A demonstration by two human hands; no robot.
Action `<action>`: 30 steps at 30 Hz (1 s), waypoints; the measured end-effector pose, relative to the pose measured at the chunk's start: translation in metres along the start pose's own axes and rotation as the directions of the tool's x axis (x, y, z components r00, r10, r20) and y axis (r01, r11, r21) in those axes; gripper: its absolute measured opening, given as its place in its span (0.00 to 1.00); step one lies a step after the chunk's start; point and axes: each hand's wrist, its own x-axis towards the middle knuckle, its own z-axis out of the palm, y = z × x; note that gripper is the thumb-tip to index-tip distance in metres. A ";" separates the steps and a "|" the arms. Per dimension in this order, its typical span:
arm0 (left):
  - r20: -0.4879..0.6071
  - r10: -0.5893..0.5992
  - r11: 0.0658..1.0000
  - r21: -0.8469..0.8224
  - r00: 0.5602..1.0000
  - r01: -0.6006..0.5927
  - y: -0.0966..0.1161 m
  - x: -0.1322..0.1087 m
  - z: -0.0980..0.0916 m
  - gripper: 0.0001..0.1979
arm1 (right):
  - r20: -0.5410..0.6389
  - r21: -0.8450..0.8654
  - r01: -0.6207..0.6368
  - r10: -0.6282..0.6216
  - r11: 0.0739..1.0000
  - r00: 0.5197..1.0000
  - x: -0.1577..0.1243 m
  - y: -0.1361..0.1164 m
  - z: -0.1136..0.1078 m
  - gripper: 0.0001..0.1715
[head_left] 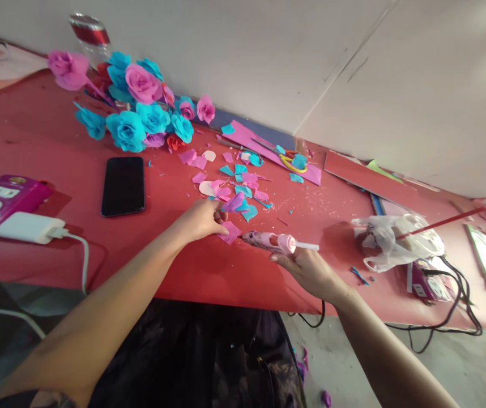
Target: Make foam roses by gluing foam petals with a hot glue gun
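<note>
Many roses [141,107] stand finished; my left grip [204,220] pinches a petal [230,232], my right grip [311,271] clasps the glue gun [271,242]; loose petals [237,182] lie unused.

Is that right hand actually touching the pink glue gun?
Touching. The head view shows the right hand gripping the glue gun from below, fingers closed around it.

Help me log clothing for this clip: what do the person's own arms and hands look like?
Both forearms are bare. The left hand and right hand wear no gloves, and no ring, watch or bracelet shows. A dark patch by the left elbow may be fabric.
</note>
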 end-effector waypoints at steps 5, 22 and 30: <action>-0.020 -0.024 0.998 -0.055 1.000 0.022 0.003 -0.002 -0.001 0.13 | -0.132 -0.241 -0.137 0.108 0.961 0.985 -0.005 0.031 -0.015 0.19; -0.029 0.003 0.964 -0.264 1.000 -0.010 0.023 -0.002 -0.004 0.18 | -0.163 -0.287 -0.015 -0.033 0.958 0.986 0.051 -0.014 -0.015 0.18; -0.076 0.065 0.943 -0.320 0.995 -0.086 0.039 0.001 -0.005 0.19 | -0.087 -0.021 -0.072 0.070 0.997 0.994 0.093 -0.032 -0.006 0.13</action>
